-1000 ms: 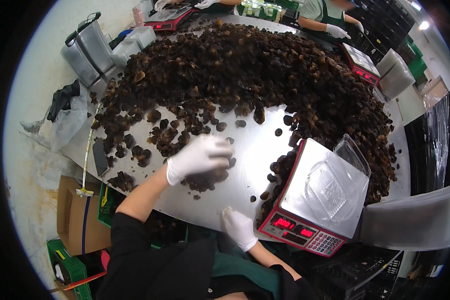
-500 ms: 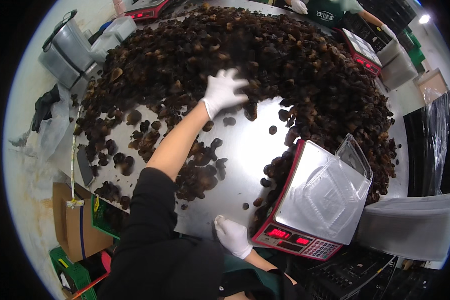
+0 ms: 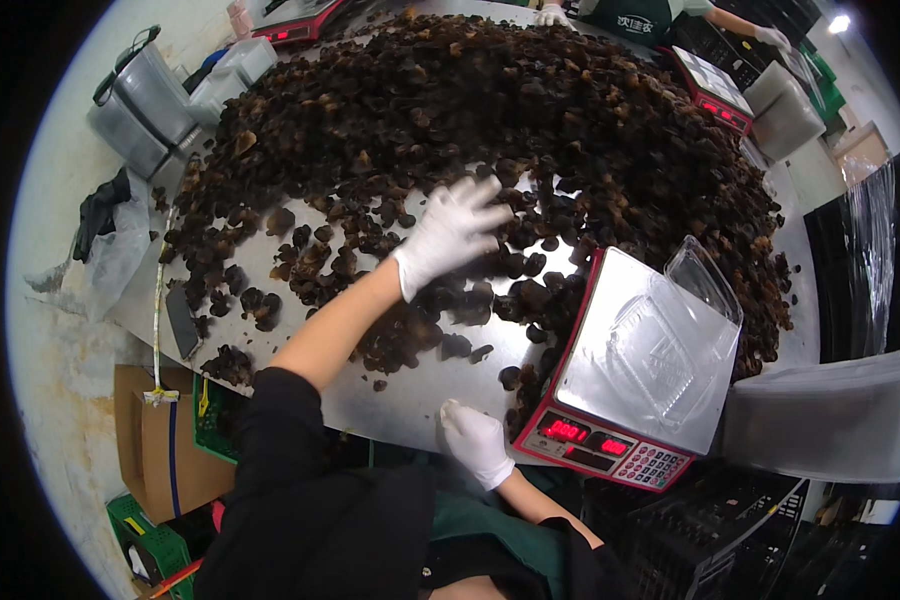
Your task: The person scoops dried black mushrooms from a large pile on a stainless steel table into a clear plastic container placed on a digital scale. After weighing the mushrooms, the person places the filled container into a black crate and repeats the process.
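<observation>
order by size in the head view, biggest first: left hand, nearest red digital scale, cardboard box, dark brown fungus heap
1. Dark brown fungus heap
2. Nearest red digital scale
3. Cardboard box
4. Left hand

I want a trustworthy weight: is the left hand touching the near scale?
Apart. The head view shows dark pieces and bare metal table between the left hand and the near scale.
</observation>
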{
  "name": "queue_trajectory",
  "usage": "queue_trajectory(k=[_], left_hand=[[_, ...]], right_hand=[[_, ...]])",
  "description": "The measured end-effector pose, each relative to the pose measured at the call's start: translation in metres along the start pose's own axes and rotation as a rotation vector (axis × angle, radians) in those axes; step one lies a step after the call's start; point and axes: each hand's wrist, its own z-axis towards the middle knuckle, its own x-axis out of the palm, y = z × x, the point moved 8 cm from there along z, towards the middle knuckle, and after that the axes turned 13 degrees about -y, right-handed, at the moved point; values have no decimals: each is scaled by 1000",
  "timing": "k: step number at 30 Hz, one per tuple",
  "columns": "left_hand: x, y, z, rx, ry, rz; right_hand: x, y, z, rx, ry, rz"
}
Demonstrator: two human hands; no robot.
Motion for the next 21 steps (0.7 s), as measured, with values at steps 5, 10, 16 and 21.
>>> queue_trajectory(k=[5, 10, 16, 21], left_hand=[[62, 77, -18, -324, 261, 28], [29, 29, -27, -249, 273, -231], [-6, -42, -100, -65, 317, -139], [-41, -107, -124, -7, 277, -122]], right_hand=[[2, -4, -8, 11, 6, 22], [2, -10, -11, 8, -18, 37], [5, -10, -13, 27, 43, -3], [3, -11, -14, -2, 8, -7]])
